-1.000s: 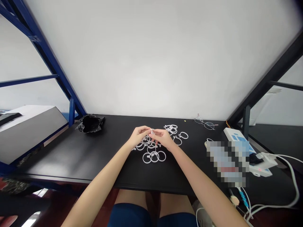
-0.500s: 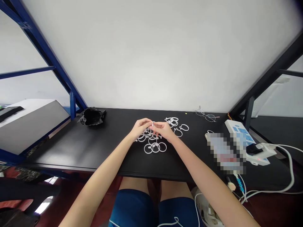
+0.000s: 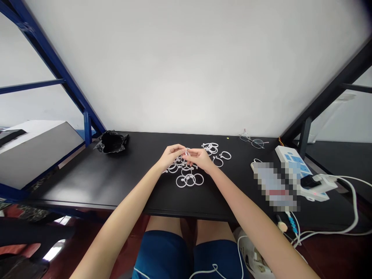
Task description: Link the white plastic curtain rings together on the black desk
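My left hand (image 3: 171,155) and my right hand (image 3: 200,159) meet fingertip to fingertip above a black table (image 3: 116,182). Both pinch one small white plastic ring (image 3: 186,152) between them. Under and around the hands lie several loose white rings (image 3: 189,179) on the table. A second small cluster of white rings (image 3: 211,147) lies just beyond my right hand, with two single rings (image 3: 225,155) to its right.
A crumpled black bag (image 3: 112,141) sits at the table's back left. Eyeglasses (image 3: 253,142) lie at the back right. A white power strip (image 3: 293,161), a blurred-out item (image 3: 276,186), a white plug block (image 3: 318,188) and cables crowd the right side. A blue frame post (image 3: 86,128) stands at left.
Both hands stay together on the small ring, fingers shifting only slightly. The view has tilted a little between frames.
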`<state>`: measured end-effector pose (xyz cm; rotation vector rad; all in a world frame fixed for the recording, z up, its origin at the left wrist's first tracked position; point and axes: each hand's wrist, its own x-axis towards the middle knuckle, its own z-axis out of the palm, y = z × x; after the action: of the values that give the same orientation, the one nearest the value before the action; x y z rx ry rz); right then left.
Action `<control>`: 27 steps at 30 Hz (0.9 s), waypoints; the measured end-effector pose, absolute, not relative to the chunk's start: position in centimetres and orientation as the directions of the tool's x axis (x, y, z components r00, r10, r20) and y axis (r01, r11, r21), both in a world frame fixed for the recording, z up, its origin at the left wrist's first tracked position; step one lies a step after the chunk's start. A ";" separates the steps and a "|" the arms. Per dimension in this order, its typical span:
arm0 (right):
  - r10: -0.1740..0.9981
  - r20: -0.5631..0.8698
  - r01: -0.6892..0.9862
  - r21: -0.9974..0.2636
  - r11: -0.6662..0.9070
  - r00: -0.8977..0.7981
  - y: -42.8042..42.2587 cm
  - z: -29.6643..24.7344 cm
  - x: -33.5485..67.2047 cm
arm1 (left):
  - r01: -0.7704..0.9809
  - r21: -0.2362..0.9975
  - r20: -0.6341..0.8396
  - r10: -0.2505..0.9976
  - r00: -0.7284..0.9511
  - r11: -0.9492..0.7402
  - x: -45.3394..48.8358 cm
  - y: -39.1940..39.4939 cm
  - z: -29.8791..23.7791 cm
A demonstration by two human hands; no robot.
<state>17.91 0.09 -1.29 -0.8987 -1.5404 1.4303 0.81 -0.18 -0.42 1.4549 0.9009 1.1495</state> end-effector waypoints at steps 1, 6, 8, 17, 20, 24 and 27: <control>0.911 0.103 -0.036 -0.995 0.097 -0.400 0.1 -1.3 17.9 | -0.046 0.982 0.191 0.946 0.263 -0.185 0.8 -0.2 -0.4; 0.905 0.096 -0.037 -0.995 0.089 -0.414 0.2 -1.3 18.0 | -0.055 0.981 0.194 0.948 0.252 -0.186 0.9 -0.4 -0.2; 0.903 0.092 -0.026 -0.996 0.089 -0.420 0.2 -1.2 18.0 | -0.059 0.981 0.196 0.946 0.258 -0.187 0.9 -0.4 -0.2; 0.909 0.068 0.006 -0.997 0.078 -0.411 0.1 -1.1 17.9 | -0.033 0.982 0.189 0.949 0.253 -0.187 0.8 -0.2 -0.5; 0.921 0.074 -0.025 -0.997 0.069 -0.382 0.0 -1.2 17.7 | -0.018 0.981 0.192 0.952 0.239 -0.193 0.9 -0.2 -0.5; 0.940 0.086 -0.056 -0.996 0.072 -0.329 0.0 -1.5 17.5 | -0.038 0.980 0.198 0.956 0.216 -0.194 1.0 -0.2 -0.6; 0.960 0.122 -0.073 -0.992 0.106 -0.254 0.2 -1.6 17.5 | -0.057 0.981 0.194 0.962 0.193 -0.186 0.9 0.0 -0.9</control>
<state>17.55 0.19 -1.57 -0.9450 -1.4040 1.3353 0.91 -0.03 -0.90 1.4063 0.9353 1.2132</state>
